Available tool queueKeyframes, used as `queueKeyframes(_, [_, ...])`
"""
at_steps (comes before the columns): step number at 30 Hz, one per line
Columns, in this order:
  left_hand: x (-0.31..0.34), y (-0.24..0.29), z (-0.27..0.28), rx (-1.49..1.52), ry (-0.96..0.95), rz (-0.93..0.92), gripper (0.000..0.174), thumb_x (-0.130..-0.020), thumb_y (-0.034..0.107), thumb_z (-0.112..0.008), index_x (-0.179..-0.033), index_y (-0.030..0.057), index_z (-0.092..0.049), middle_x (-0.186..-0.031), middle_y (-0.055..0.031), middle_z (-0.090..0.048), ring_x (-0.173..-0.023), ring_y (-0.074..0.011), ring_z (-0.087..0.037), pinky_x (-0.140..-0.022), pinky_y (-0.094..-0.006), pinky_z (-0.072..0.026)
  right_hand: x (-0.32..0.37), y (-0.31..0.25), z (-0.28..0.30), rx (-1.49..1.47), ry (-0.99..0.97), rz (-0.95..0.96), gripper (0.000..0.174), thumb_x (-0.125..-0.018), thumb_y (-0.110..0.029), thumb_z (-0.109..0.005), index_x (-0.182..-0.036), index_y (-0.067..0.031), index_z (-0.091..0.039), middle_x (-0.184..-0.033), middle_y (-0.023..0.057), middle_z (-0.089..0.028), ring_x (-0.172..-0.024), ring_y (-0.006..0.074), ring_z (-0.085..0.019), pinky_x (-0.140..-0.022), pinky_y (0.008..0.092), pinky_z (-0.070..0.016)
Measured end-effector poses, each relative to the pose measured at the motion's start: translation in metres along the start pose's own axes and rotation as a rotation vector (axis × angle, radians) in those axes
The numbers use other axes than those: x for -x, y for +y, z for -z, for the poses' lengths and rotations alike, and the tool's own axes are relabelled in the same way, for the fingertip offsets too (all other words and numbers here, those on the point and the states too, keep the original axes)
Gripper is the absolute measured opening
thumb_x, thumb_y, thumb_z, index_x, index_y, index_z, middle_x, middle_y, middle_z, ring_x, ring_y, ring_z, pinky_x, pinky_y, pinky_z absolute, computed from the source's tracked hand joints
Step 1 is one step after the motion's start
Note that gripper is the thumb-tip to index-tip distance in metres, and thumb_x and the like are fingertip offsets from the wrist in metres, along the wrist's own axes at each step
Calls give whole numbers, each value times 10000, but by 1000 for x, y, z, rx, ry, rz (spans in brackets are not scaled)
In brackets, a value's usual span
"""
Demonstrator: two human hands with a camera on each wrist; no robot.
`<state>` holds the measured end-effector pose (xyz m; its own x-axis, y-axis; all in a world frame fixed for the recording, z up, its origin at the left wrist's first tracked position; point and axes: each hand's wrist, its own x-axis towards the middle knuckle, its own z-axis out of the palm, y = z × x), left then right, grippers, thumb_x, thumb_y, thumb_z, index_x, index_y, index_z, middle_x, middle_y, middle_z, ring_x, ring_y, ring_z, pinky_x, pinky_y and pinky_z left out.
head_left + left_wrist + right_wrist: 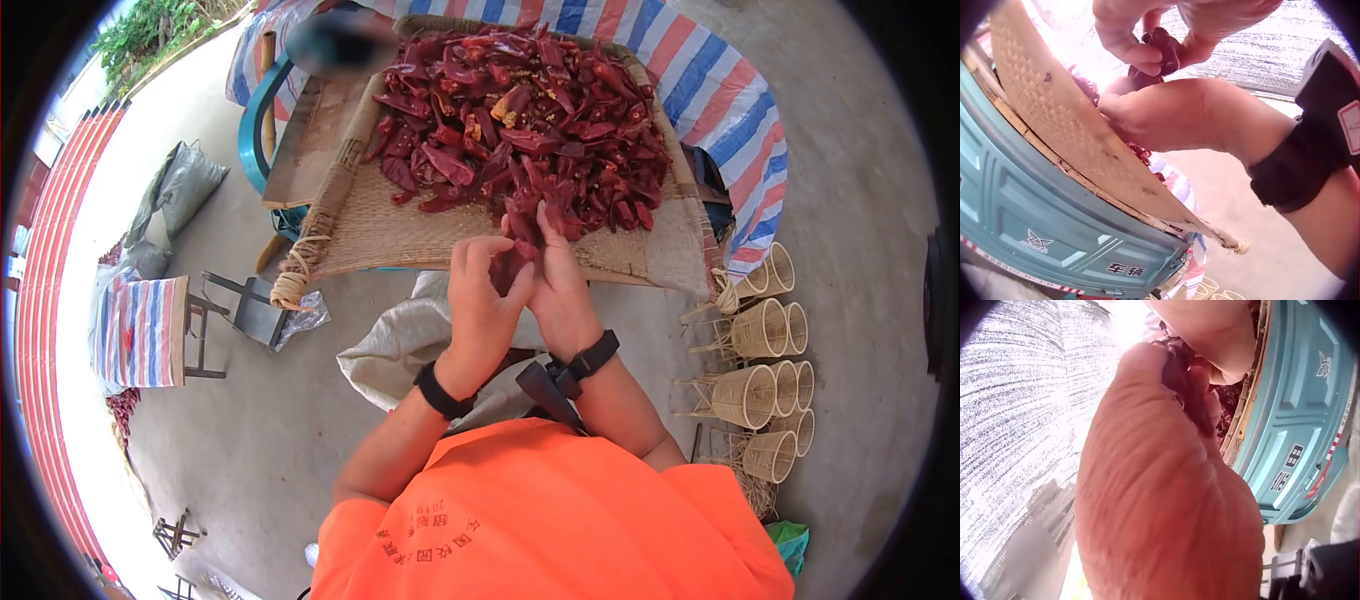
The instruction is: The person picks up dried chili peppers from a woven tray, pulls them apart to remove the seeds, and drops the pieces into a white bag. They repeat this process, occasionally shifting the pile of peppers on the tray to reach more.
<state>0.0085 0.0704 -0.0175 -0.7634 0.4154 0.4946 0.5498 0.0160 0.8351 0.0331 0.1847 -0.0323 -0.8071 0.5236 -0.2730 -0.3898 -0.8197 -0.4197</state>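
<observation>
My left hand pinches a dark red dried chili pepper between thumb and fingers, just over the near edge of a woven bamboo tray. Close beside it, my right hand holds the same chili from the other side, its fingers reaching toward the heap. In the right wrist view the wrinkled chili lies along the right hand's fingers, partly covered by the left hand. A big pile of dried red chilies, dotted with loose yellow seeds, covers the far part of the tray.
A teal cargo tricycle bed stands under the tray. Striped plastic sheeting hangs behind and to the right. Several wicker baskets line the right floor. Below my hands is a whitish sack; a black stool stands left.
</observation>
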Motion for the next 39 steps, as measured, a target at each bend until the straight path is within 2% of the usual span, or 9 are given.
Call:
queueKeyframes(4, [9,-7,6,284,11,198,295,-854,33,-687,-1100,23,-526,-977,-49,-615,-863,-96,-585,-713,-240,-482,10,-10,-21,-117,151,-118,239,-927,-272,-638,-1080,-95,-589,-984,53,-646,-938,225,-639,-839,394,-538])
queueKeyframes(7, [16,4,22,759,14,432,234,-909,45,-637,-1109,17,-519,-1007,-51,-640,-900,-80,-596,-732,-224,-487,-11,-13,-8,-187,173,-55,235,-923,-255,-644,-1089,-102,-580,-990,62,-643,-956,224,-637,-877,418,-535])
queueKeyframes(10, [19,2,30,829,-39,472,234,-906,7,-619,-1113,11,-510,-1052,-44,-613,-874,-68,-558,-748,-206,-452,-5,-15,-14,-134,210,-19,224,-927,-254,-637,-1084,-106,-579,-970,69,-646,-949,225,-640,-909,426,-530])
queueKeyframes(16, [17,-11,26,712,-166,510,227,-932,66,-608,-1135,-13,-544,-1034,-68,-633,-878,-96,-594,-718,-220,-477,5,-8,-27,108,137,-81,205,-933,-250,-630,-1063,-105,-568,-945,58,-639,-826,196,-648,-744,345,-538])
queueKeyframes(22, [29,-1,37,841,-212,645,207,-957,91,-574,-1134,-12,-549,-1049,-80,-635,-922,-124,-624,-744,-246,-498,-3,-13,-12,92,84,-18,242,-948,-285,-609,-1068,-77,-587,-813,1,-617,-519,76,-458,-504,232,-400])
queueKeyframes(28, [64,-24,61,773,-288,655,196,-958,95,-575,-1134,11,-553,-1066,-71,-636,-956,-132,-620,-780,-259,-500,-2,-28,-11,151,-6,9,202,-929,-269,-644,-1027,-113,-559,-899,-12,-579,-483,37,-378,-425,198,-314])
queueKeyframes(31, [87,-47,66,701,-307,695,207,-947,97,-593,-1133,12,-558,-1050,-49,-645,-916,-100,-614,-765,-238,-495,2,-29,-19,168,12,55,244,-958,-318,-591,-1074,-104,-596,-585,-48,-477,-448,47,-368,-427,172,-311])
queueKeyframes(35, [119,-82,72,411,-411,739,163,-930,89,-600,-1077,17,-595,-968,-43,-656,-815,-91,-612,-663,-227,-498,0,-31,-7,222,-7,-7,271,-969,-369,-560,-1064,-120,-605,-496,-65,-363,-448,48,-364,-415,174,-296])
queueKeyframes(39, [138,-106,75,178,-401,713,115,-918,90,-599,-1007,23,-626,-890,-46,-646,-745,-97,-597,-559,-244,-480,1,-31,-4,153,-42,-13,208,-951,-303,-602,-1034,-115,-574,-753,-39,-496,-470,43,-361,-423,192,-306])
